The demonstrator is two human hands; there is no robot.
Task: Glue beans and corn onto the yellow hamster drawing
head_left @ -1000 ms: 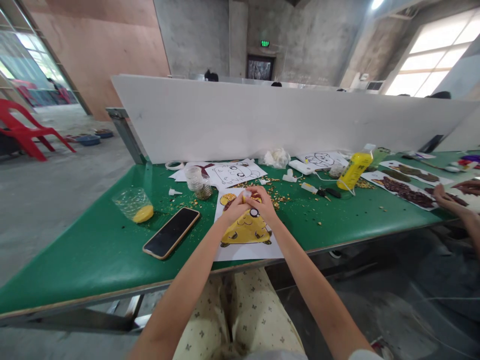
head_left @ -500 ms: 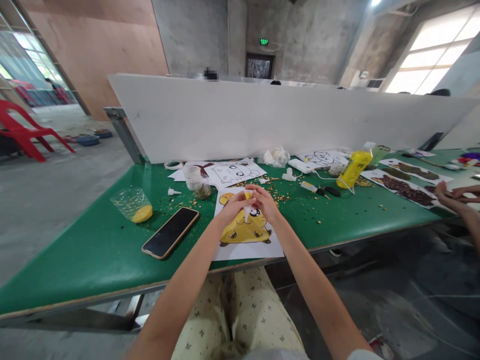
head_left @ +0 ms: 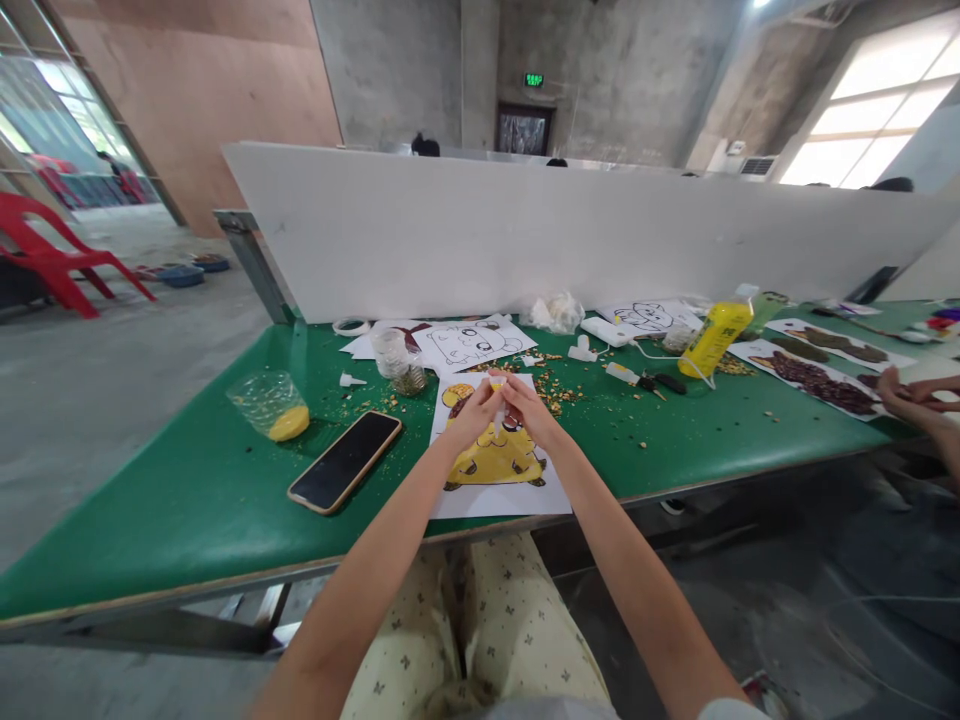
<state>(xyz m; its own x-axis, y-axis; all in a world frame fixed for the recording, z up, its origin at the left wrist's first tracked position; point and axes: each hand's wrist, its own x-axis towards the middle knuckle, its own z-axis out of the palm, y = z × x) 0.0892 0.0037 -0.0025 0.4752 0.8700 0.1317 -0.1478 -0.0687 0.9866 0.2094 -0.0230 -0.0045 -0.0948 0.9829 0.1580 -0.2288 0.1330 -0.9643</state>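
My left hand and my right hand meet over a sheet of paper at the table's front edge. Between their closed fingers is a small glue bottle, nozzle down, mostly covered by the fingers. The sheet carries a cartoon animal with a yellow-filled body, black outlines and dark feet. My hands hide part of its head. Left of the sheet lies a phone, screen up. A clear plastic jar with small grains stands behind the phone.
A tipped clear cup with yellow grains lies at left, near a white nozzle cap. Loose grains are scattered behind my hands. At right are a yellow bottle, keys and a co-worker's hands. A white partition stands behind.
My hands have drawn closer around the glue bottle, so less of it shows. The camera view has shifted slightly; the sheet and nearby things stay in place.
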